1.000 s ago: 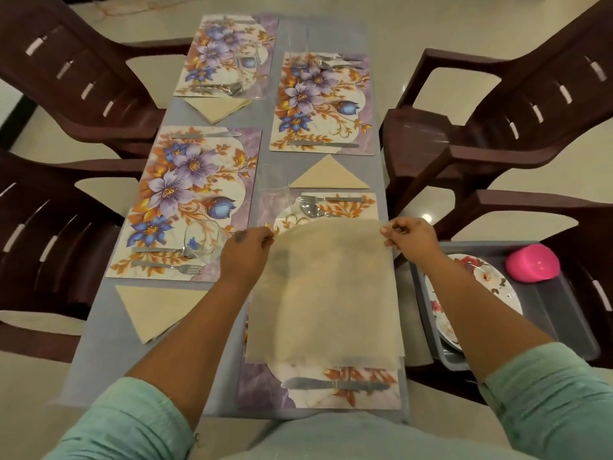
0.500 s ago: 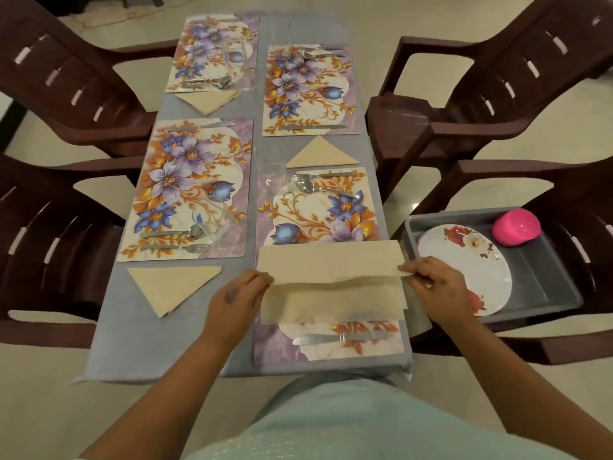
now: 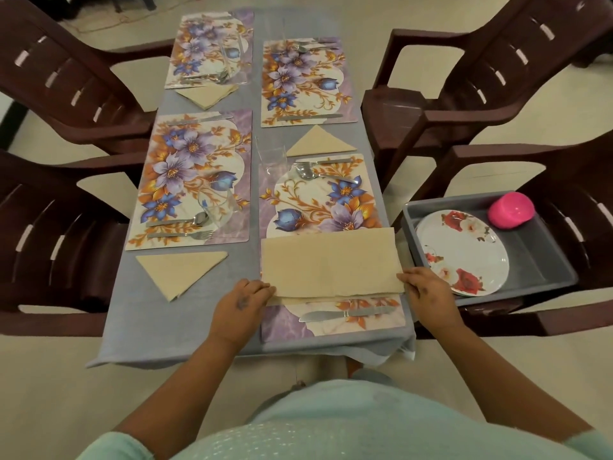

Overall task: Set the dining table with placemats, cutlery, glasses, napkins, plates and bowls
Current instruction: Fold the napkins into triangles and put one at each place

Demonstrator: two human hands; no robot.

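- Beige napkin (image 3: 331, 263) lay folded into a rectangle across the near part of the near-right placemat (image 3: 318, 207), its folded layers not quite flush along the near edge.
- Left hand (image 3: 243, 302) held the napkin's near-left corner, fingertips closed on the edge; right hand (image 3: 428, 290) pinched the near-right corner. Neither was free.
- By my reading, this was the last napkin and only half folded: the three others (image 3: 180, 272) already lay as triangles beside their mats.
- All four mats were laid on the grey-blue tablecloth (image 3: 185, 323). Each carried cutlery, and the near-right one showed a knife (image 3: 346, 315) near the person and a fork and spoon (image 3: 306, 171) at its far end.
- Glasses stood at the settings; one (image 3: 272, 157) rose at the far-left corner of the near-right mat.
- No plates or bowls were on the table, so I judge that step was left, after the triangle fold.
- Grey bin (image 3: 547, 267) sat on the chair (image 3: 564, 180) to the right, holding floral plates (image 3: 464, 250), stacked as far as could be told, and a pink bowl (image 3: 510, 210) turned upside down in its far corner.
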